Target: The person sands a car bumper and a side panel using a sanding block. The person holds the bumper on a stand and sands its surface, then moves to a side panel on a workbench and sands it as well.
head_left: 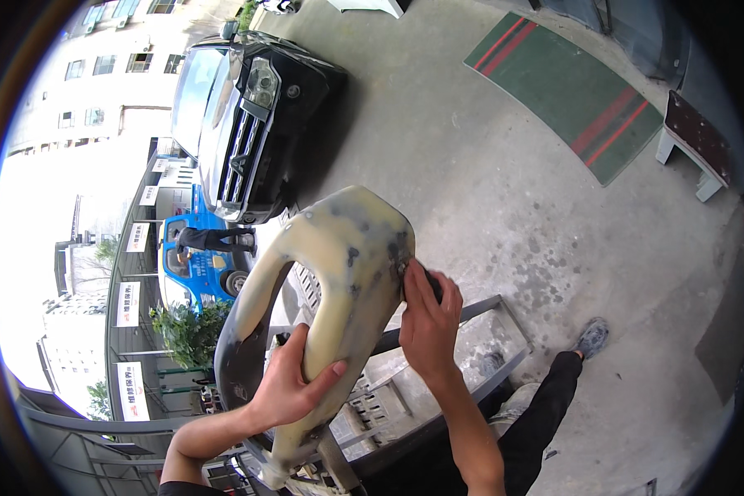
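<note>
A curved bumper-like part (343,240), cream filler mottled with grey patches over a dark body, with a long opening, lies tilted on a metal stand (504,322). My left hand (298,384) grips the narrow cream bar beside the opening, thumb across its top. At the part's right edge, beside the darkest patches, my right hand (428,318) presses with fingers bent together around something small and dark, mostly hidden by the fingers.
A black SUV (273,91) stands ahead. Beyond it a person in dark clothes (211,240) bends at a blue vehicle (194,273). A green mat (554,91) and a low bench (694,140) lie to the right. My shoe (591,339) rests on concrete.
</note>
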The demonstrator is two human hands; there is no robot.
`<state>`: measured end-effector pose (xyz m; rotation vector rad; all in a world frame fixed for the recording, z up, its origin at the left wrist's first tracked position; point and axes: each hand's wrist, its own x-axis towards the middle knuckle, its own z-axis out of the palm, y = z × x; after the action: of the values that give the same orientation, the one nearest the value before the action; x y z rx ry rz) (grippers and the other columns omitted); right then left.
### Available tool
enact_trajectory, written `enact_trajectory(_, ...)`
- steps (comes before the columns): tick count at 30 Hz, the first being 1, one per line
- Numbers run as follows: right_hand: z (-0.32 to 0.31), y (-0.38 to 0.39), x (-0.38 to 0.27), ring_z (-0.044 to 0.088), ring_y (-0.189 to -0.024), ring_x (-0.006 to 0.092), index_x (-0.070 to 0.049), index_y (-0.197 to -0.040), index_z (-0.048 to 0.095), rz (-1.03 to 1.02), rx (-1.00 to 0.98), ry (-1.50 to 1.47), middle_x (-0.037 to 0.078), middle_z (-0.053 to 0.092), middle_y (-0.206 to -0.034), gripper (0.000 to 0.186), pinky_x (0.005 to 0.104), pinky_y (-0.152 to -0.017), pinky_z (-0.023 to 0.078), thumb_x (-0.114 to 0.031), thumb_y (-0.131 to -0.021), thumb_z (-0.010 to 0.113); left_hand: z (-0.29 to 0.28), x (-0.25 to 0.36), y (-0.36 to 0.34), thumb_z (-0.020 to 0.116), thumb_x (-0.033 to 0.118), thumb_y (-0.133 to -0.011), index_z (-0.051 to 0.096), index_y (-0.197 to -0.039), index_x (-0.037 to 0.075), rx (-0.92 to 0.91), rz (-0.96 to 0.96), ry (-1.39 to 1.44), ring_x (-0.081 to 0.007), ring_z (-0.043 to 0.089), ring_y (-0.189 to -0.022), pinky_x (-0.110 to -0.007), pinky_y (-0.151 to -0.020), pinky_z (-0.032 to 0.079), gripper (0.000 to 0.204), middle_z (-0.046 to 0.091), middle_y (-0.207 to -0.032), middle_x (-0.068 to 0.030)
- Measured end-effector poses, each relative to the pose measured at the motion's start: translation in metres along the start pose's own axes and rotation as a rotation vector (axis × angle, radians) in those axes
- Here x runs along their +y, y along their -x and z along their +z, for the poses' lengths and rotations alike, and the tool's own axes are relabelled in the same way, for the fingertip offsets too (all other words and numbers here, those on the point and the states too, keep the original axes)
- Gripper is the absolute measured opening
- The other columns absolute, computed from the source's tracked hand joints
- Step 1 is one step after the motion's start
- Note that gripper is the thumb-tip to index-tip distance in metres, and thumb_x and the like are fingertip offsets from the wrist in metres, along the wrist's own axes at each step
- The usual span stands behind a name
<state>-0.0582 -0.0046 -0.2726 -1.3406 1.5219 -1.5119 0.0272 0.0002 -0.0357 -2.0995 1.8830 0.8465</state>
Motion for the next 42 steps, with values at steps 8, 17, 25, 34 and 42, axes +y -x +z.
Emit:
enact_trajectory(8, 0.005, 0.000, 0.004, 0.051, -0.123, 0.0340, 0.002, -0.127, 0.066, -0.036, 0.073, 0.018, 0.007, 0.057, -0.145, 0.042, 0.0535, -0.107, 0.036, -0.002, -0.085, 0.060, 0.006, 0.001, -0.002, 0.074, 0.024, -0.089, 0.052, -0.106, -0.006, 0.068, 0.090, 0.036, -0.0262, 0.070, -0.080, -0.038, -0.072, 0.054, 0.041, 0.069, -0.087, -0.0204)
enact_trajectory(17, 0.000, 0.008, 0.004, 0.051, -0.122, 0.0346, 0.001, -0.131, 0.061, -0.051, 0.099, -0.039, 0.007, 0.055, -0.146, 0.048, 0.0524, -0.105, 0.038, -0.002, -0.083, 0.061, 0.012, 0.002, -0.001, 0.073, 0.021, -0.090, 0.051, -0.111, -0.006, 0.082, 0.080, 0.126, -0.0131, 0.062, -0.086, -0.032, -0.075, 0.052, 0.040, 0.067, -0.091, -0.0145)
enact_trajectory(25, -0.005, 0.002, 0.011, 0.052, -0.120, 0.0335, 0.002, -0.129, 0.063, -0.080, 0.088, -0.033, 0.008, 0.056, -0.145, 0.046, 0.0521, -0.102, 0.039, -0.004, -0.083, 0.062, 0.013, 0.009, 0.003, 0.071, 0.017, -0.091, 0.052, -0.114, -0.005, 0.071, 0.040, 0.176, -0.0133, 0.061, -0.092, -0.030, -0.081, 0.051, 0.037, 0.067, -0.097, -0.0128)
enact_trajectory(34, 0.002, 0.012, 0.001, 0.052, -0.119, 0.0327, 0.001, -0.127, 0.065, -0.025, 0.097, -0.092, 0.005, 0.057, -0.144, 0.048, 0.0497, -0.102, 0.041, -0.002, -0.080, 0.063, 0.011, 0.008, -0.001, 0.072, 0.018, -0.091, 0.051, -0.123, -0.006, 0.059, 0.016, 0.184, -0.0173, 0.064, -0.094, -0.034, -0.084, 0.053, 0.045, 0.069, -0.100, -0.0155)
enact_trajectory(42, 0.010, -0.001, 0.011, 0.051, -0.122, 0.0320, 0.000, -0.128, 0.065, -0.031, 0.125, -0.056, 0.006, 0.057, -0.144, 0.049, 0.0498, -0.103, 0.039, -0.005, -0.079, 0.062, 0.001, 0.001, 0.001, 0.070, 0.020, -0.093, 0.047, -0.131, -0.005, -0.014, -0.036, 0.138, -0.0147, 0.060, -0.105, -0.032, -0.092, 0.048, 0.051, 0.065, -0.112, -0.0118)
